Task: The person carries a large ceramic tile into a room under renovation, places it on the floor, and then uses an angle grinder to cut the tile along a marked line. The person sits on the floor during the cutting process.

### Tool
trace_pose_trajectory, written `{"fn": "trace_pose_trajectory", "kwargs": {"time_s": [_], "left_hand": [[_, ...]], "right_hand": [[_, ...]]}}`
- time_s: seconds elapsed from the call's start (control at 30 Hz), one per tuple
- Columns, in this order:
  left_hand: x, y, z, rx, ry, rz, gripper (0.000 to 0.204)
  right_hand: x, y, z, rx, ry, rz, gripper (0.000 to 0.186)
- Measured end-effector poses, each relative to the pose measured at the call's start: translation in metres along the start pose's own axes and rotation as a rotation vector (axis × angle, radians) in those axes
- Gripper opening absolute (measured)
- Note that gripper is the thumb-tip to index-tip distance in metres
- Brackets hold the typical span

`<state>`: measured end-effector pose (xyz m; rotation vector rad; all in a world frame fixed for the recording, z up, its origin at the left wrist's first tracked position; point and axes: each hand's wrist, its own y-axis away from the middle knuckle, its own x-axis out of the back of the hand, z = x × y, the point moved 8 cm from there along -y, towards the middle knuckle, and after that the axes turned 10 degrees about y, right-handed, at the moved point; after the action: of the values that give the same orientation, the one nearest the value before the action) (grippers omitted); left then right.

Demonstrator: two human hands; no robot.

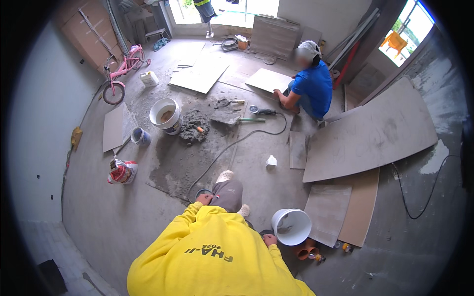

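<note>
My left hand [204, 199] is closed beside my bent knee, against a small grey rounded thing [203, 192] that I cannot make out. A black cable [212, 160] runs from near it to an angle grinder [262, 112] on the floor. My right hand [269, 240] is curled low by my other knee, next to the white bucket [293, 242]; what its fingers hold, if anything, is hidden. Ahead lies a heap of wet grey mortar [192, 126] with an orange handle in it. Beside it is a trowel [225, 118] with a green handle.
A person in a blue shirt [315, 89] crouches at the far right, hands on a pale tile [269, 80]. Large boards [373, 130] lie right. Left are a mortar bucket [165, 112], a small pail [141, 137], a bag [122, 171] and a pink bicycle [119, 74].
</note>
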<state>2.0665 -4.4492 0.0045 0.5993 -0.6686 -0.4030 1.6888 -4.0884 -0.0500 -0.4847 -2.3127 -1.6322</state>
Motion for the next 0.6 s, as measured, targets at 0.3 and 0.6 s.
{"fn": "trace_pose_trajectory", "kwargs": {"time_s": [0.3,0.6], "left_hand": [[-0.040,-0.104,-0.036,0.069,-0.143,-0.200,0.048],[-0.024,-0.225,0.096,0.024,-0.106,-0.102,0.050]], "right_hand": [[0.054,-0.062,-0.100,0.178,0.256,0.232,0.032],[0.142,-0.141,-0.256,0.027,0.051,0.174,0.035]]}}
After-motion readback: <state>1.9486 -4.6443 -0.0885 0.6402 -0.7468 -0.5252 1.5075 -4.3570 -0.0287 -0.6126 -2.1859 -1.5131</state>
